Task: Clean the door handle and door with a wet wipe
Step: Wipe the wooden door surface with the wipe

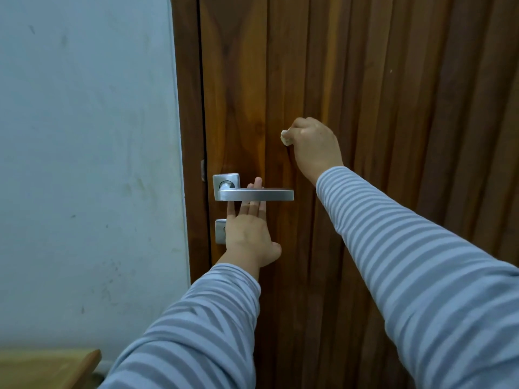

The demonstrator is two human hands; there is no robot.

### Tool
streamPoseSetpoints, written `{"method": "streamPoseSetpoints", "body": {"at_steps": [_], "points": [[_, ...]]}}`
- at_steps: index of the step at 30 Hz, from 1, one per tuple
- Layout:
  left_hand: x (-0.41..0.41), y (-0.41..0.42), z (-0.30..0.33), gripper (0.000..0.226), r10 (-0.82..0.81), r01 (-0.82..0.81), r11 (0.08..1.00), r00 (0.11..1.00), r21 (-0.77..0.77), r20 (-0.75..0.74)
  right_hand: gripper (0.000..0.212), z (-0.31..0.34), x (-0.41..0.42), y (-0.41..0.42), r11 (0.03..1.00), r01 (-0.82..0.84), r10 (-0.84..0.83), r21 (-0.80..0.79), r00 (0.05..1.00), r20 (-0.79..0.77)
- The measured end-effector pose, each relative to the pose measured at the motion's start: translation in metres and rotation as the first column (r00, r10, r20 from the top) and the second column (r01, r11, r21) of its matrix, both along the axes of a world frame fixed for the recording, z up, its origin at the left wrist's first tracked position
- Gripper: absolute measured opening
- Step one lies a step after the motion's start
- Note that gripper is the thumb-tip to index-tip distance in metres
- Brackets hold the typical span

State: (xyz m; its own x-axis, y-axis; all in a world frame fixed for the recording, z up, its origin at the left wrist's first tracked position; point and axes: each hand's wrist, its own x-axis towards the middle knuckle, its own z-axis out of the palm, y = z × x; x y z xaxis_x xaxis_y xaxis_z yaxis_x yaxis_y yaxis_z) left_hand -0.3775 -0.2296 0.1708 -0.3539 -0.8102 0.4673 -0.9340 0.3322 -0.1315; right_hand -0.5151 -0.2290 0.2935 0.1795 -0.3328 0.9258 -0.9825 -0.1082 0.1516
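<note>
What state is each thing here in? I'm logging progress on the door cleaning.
door: shut against its frame
door handle: level, not pressed down
wet wipe: bunched up, held against the door above the handle
right hand: grips the wipe
left hand: fingers straight, flat on the door behind the handle
lock plate: partly hidden by the left hand

- Door (pixel 365 80): dark reddish-brown wood, vertical grooved stripes; warmer orange-brown patch just above the door handle.
- Door handle (pixel 254 194): brushed silver-grey metal; square plate at its left end, same tone.
- Lock plate (pixel 220 231), below the door handle: matching silver-grey.
- Wet wipe (pixel 286 137): white, small bit showing.
- Sleeves (pixel 421 262): horizontal stripes, pale blue alternating with grey.
- Wall (pixel 84 164), left of door: pale blue-white, faint dark smudges.
- Tabletop (pixel 47 366), far below-left of the door handle: light yellow-brown wood.
</note>
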Motion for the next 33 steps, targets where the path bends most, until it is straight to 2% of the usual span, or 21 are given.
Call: {"method": "streamPoseSetpoints", "body": {"at_steps": [8, 16, 22, 33], "points": [[0.001, 0.0, -0.002, 0.101, -0.003, 0.003, 1.0, 1.0, -0.016, -0.009, 0.01, -0.067, -0.006, -0.004, 0.999, -0.031, 0.029, 0.017, 0.995, 0.091], [0.0, 0.0, -0.003, 0.103, 0.005, -0.005, 1.0, 1.0, -0.003, -0.026, 0.016, -0.12, -0.006, 0.004, 0.995, -0.057, 0.044, 0.083, 0.987, 0.157], [-0.001, -0.002, -0.003, 0.104, 0.01, -0.01, 1.0, 0.999, -0.003, -0.033, 0.014, -0.147, -0.004, 0.001, 0.995, -0.079, 0.066, 0.056, 0.977, 0.2], [0.001, 0.001, -0.002, 0.106, 0.029, -0.03, 0.999, 0.999, 0.013, 0.034, 0.02, -0.207, -0.003, 0.007, 0.984, -0.086, 0.044, 0.156, 0.967, 0.252]]}}
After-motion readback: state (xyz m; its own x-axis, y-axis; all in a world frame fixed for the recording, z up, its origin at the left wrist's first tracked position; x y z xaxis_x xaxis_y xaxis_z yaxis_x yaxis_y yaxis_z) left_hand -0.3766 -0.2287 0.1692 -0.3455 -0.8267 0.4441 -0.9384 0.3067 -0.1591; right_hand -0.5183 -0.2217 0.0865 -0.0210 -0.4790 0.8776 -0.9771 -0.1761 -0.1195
